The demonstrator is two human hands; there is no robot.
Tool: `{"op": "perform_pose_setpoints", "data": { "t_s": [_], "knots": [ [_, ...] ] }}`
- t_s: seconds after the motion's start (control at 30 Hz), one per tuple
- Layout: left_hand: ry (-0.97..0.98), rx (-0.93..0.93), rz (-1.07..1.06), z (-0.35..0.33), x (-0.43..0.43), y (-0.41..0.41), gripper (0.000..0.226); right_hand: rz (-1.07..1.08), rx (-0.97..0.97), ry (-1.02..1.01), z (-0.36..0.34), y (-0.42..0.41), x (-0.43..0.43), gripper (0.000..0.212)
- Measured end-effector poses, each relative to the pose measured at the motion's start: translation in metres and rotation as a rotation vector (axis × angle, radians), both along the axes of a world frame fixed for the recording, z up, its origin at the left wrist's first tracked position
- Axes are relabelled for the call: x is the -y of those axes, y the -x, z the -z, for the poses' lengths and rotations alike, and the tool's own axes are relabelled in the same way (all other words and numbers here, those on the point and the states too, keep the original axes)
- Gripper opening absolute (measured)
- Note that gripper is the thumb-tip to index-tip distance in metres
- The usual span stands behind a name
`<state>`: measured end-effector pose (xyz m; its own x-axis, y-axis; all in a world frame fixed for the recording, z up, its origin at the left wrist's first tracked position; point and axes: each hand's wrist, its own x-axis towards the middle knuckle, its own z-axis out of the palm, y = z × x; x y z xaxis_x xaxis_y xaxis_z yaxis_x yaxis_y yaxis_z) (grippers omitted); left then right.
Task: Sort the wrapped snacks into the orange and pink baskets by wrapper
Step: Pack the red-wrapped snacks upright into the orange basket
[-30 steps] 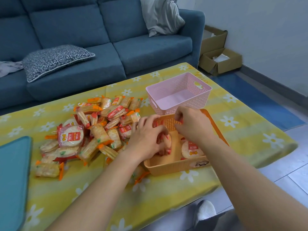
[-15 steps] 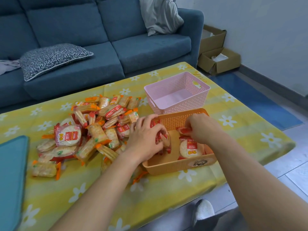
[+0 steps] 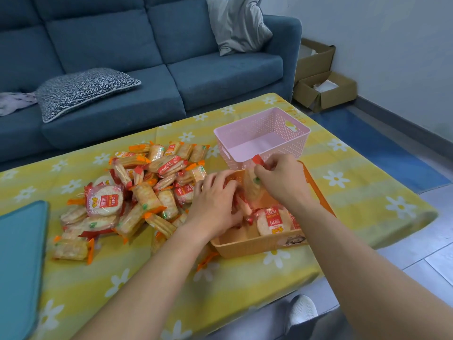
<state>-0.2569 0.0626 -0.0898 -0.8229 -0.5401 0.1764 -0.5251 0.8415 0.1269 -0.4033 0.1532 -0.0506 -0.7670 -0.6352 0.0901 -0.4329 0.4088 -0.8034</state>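
A heap of wrapped snacks (image 3: 137,192), some with red wrappers and some with orange ones, lies on the yellow flowered tablecloth (image 3: 245,280) left of centre. The orange basket (image 3: 247,244) sits near the front edge and holds a few red-wrapped round snacks (image 3: 273,220). Behind it stands the pink basket (image 3: 259,136), with no snacks showing inside. My right hand (image 3: 282,181) pinches a red-wrapped snack (image 3: 253,186) raised above the orange basket. My left hand (image 3: 213,204) reaches into that basket, fingers curled over red-wrapped snacks there.
A blue sofa (image 3: 137,60) with a patterned cushion (image 3: 83,90) runs behind the table. A teal pad (image 3: 19,261) lies at the table's left edge. Cardboard boxes (image 3: 323,89) stand by the wall at right. A shoe (image 3: 302,311) shows below the table's front edge.
My right hand has lifted a red-wrapped snack up out of the orange basket, toward the pink basket's near wall. My left hand has stayed in the orange basket.
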Motion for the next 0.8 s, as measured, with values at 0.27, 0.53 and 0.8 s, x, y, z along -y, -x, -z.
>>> {"op": "perform_pose_setpoints", "data": {
  "t_s": [0.27,0.53,0.8],
  "knots": [
    [-0.015,0.086,0.044,-0.006,-0.001,0.005,0.075,-0.288,0.135,-0.262,0.017,0.008,0.000,0.027],
    [0.031,0.072,0.001,0.000,-0.002,0.014,0.046,-0.533,-0.395,-0.871,0.022,0.016,-0.023,0.037],
    [0.025,0.066,-0.028,-0.001,-0.004,0.016,0.052,-0.454,-0.516,-0.495,-0.013,0.034,-0.033,0.034]
  ]
}}
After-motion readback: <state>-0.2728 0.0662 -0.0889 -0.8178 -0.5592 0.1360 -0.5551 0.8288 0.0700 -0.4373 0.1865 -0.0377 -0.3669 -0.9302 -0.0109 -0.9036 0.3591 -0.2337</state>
